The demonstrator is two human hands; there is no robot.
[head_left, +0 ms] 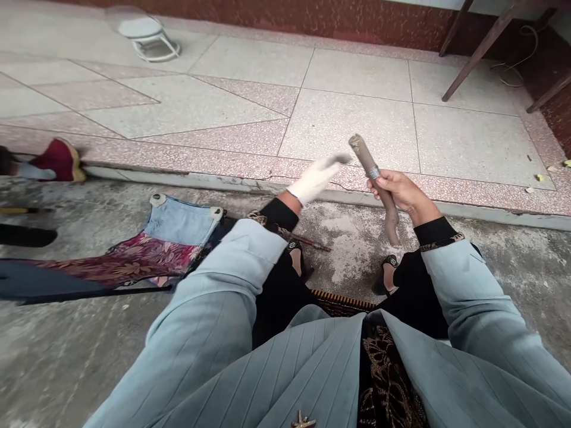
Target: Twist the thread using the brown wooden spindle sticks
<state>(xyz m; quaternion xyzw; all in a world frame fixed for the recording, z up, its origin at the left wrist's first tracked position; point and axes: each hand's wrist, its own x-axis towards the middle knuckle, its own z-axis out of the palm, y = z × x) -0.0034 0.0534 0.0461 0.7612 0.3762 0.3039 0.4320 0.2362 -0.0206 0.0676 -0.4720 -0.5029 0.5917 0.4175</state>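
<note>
At the bottom centre, the pale blue jacket [312, 362] bounds the near side. Ahead of it, two black shoes [384, 279] stand apart on the concrete ground [348, 261]; a thin reddish-brown rod [314, 242] lies beside the left one. At centre left, a denim-and-floral cloth item [172, 229] limits leftward clearance. The right hand [404, 193], bare, has its fingers clamped on a crooked wooden stick [366, 157], held tilted right of centre above the ground and step edge. A silvery band [372, 172] encircles the stick just above the thumb; this band is in place, and no second one is visible. Whether it is fully secured cannot be determined. The left hand [314, 178], in a white glove, is near the stick's upper end; blur prevents reading its finger spacing. Beyond, the raised step [250, 185] crosses the frame, followed by open tiled floor [357, 119]. A white stool [156, 44] stands at upper left, table legs [475, 62] at upper right.
</note>
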